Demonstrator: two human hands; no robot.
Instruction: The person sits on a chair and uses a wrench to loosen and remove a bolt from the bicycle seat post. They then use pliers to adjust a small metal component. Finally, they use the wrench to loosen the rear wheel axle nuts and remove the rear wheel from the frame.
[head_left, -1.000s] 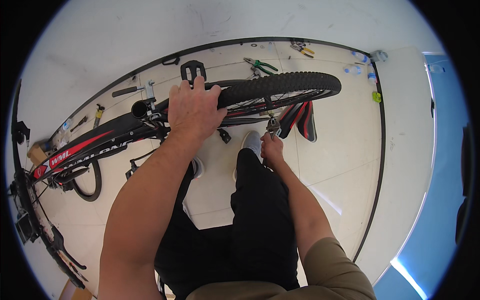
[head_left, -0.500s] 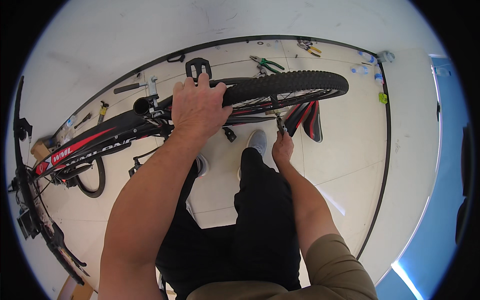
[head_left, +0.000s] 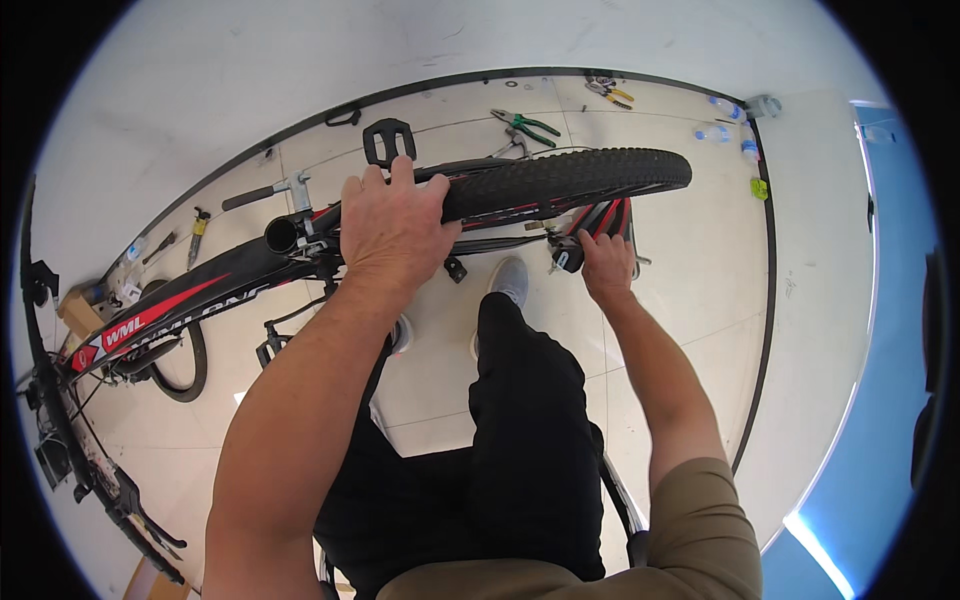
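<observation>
A black and red bicycle (head_left: pixel 190 285) stretches across the view, its knobbly rear wheel (head_left: pixel 570 175) toward the right. My left hand (head_left: pixel 390 225) is wrapped over the near part of this wheel, close to the open seat tube (head_left: pixel 283 235) and a black pedal (head_left: pixel 388 142). By the rear axle, my right hand (head_left: pixel 607 262) has its fingers curled at a black part with a silver bit (head_left: pixel 567 252), whose kind I cannot make out. A black and red saddle (head_left: pixel 603 215) lies just behind that hand, partly hidden by it. A bent metal end shows beside the hand.
Green-handled pliers (head_left: pixel 525 125), a hammer (head_left: pixel 512 146) and yellow-handled pliers (head_left: pixel 608 94) lie on the floor beyond the wheel. Several plastic bottles (head_left: pixel 715 133) are by the right wall. A yellow and black tool (head_left: pixel 198 238) lies at the left. My shoe (head_left: pixel 510 278) is under the axle.
My right hand has moved from just below the rear axle to the right and slightly up, beside the saddle. The black part near the axle shows more now. My left hand keeps its hold.
</observation>
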